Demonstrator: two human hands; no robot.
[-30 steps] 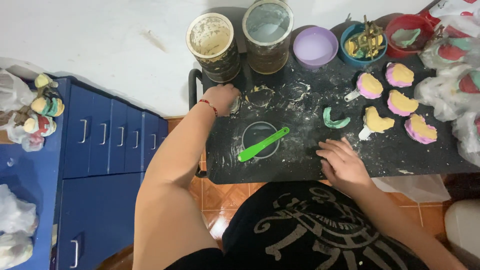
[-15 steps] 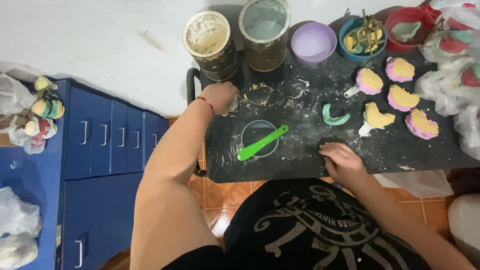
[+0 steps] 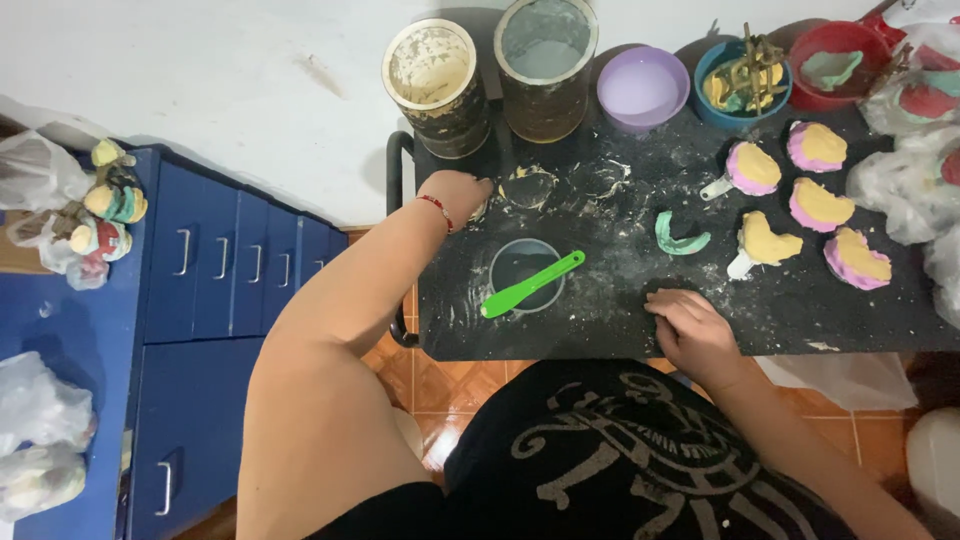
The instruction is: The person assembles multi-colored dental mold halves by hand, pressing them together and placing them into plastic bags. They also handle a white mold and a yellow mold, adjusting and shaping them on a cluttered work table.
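Observation:
My left hand [image 3: 458,196] reaches across to the back left of the black table [image 3: 620,320]. Its fingers are curled over something small and pale that I cannot make out. My right hand [image 3: 692,326] lies palm down near the table's front edge and holds nothing. Between the hands stands a grey mixing bowl [image 3: 512,262] with a green spatula [image 3: 530,285] laid across it. A teal curved tray [image 3: 680,238] lies just beyond my right hand.
Two tall powder-caked canisters [image 3: 437,80] [image 3: 545,60] and purple [image 3: 640,88], blue [image 3: 740,72] and red [image 3: 835,60] bowls line the back. Several yellow casts on pink bases [image 3: 818,205] sit at right. A blue drawer cabinet [image 3: 200,300] and plastic bags [image 3: 40,175] are on the left.
My right hand has slid a little toward the table's front edge. My left hand stays at the same spot by the canister.

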